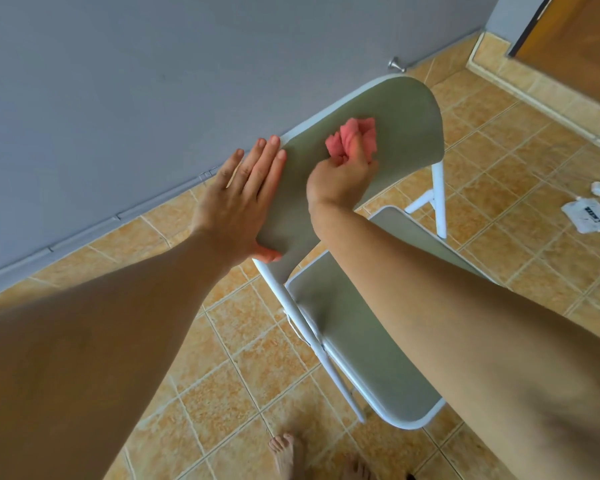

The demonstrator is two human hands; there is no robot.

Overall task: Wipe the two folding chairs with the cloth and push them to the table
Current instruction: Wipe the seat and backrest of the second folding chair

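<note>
Looking down from head height, a folding chair (pixel 406 109) with a white frame is standing open on a tan tiled floor (pixel 222 393), its grey-green back tilting up toward the viewer. The left grip (pixel 243 199), a bare hand, is lying flat along the left edge of the chair back with fingers straight, its thumb hooking round the lower corner, holding the chair. The right grip (pixel 340 174) is clutching a bunched pink cloth (pixel 352 136) and pressing it against the middle of the chair back. A grey wall (pixel 84 98) is rising behind the chair, with a metal doorstop (pixel 395 64) just beyond the top of the back. A wooden door (pixel 575 36) is showing far right of the chair, white litter (pixel 586 216) is lying right of it, and bare feet (pixel 284 452) are standing just in front of the chair seat.
</note>
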